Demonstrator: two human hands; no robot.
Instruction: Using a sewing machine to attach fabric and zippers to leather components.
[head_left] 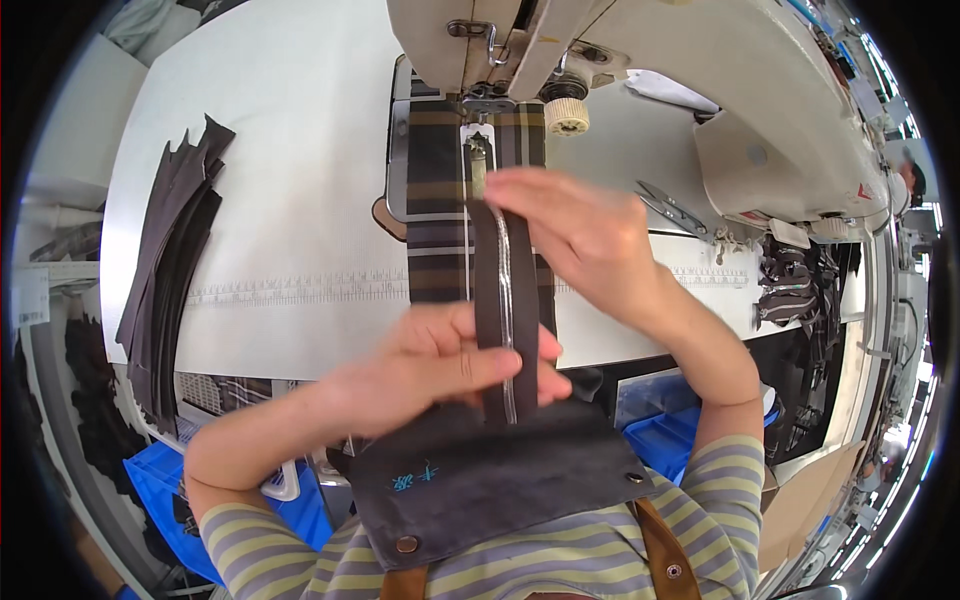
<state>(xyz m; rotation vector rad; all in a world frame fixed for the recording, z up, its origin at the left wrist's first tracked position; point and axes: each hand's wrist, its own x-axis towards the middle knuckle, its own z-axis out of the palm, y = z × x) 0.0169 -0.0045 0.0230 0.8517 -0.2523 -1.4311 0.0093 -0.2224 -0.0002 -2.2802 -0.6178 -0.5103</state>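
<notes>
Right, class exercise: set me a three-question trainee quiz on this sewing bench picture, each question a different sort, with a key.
1. True or false: the left hand grips the dark zipper strip.
2. What lies under the sewing machine's presser foot? A plaid fabric; B blue bin; C scissors.
3. Fill in: the stack of dark cut pieces lies on the table to the person's ____.

Key: 1 true; 2 A; 3 left. The right hand holds the strip's upper end.
</notes>
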